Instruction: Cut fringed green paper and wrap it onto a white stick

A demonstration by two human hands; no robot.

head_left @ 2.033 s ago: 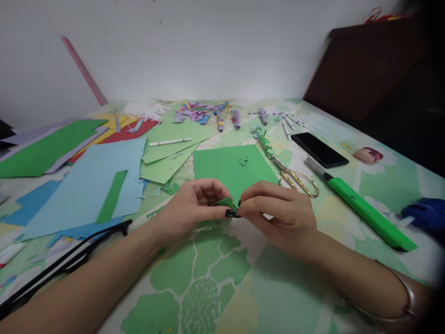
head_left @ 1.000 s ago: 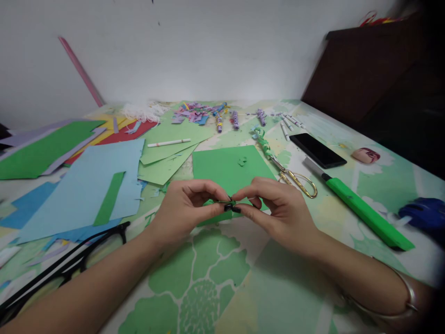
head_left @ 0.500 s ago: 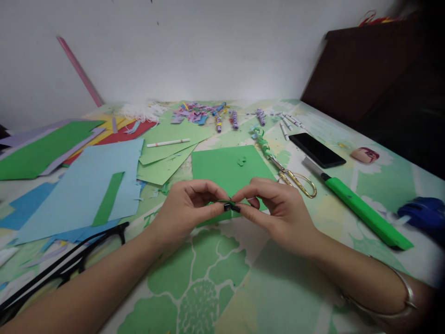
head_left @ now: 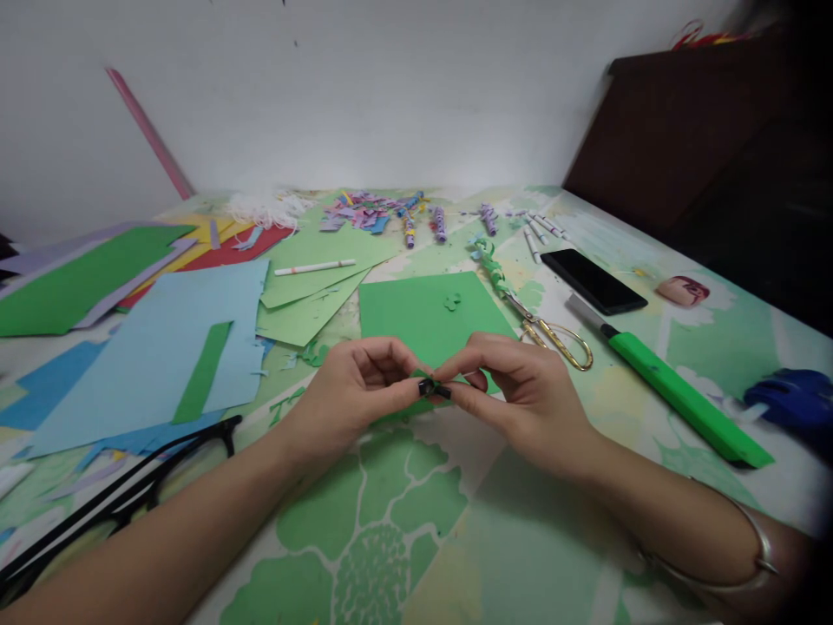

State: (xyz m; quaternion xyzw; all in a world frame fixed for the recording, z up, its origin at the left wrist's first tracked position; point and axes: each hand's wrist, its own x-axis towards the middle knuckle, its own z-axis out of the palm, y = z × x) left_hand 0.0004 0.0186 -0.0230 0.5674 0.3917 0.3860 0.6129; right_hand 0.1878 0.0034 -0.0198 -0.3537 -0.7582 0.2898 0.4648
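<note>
My left hand (head_left: 361,382) and my right hand (head_left: 521,391) meet over the near edge of a green paper sheet (head_left: 416,308). Thumb and fingertips of both pinch a small green paper piece (head_left: 426,376), mostly hidden by the fingers. A small cut green paper shape (head_left: 451,301) lies on the sheet just beyond my hands. Gold-handled scissors (head_left: 553,338) rest to the right of the sheet, their blades near a curled green paper cutting (head_left: 491,265).
A green box cutter (head_left: 690,399) with its blade out and a black phone (head_left: 595,279) lie at right, near a blue object (head_left: 790,404). Light blue paper (head_left: 162,338), a green strip (head_left: 203,371) and black glasses (head_left: 162,469) are at left. Markers (head_left: 534,245) lie farther back.
My fingertips have shifted slightly, and less of the small green paper piece shows between them. Both arms and the things on the table stay where they were.
</note>
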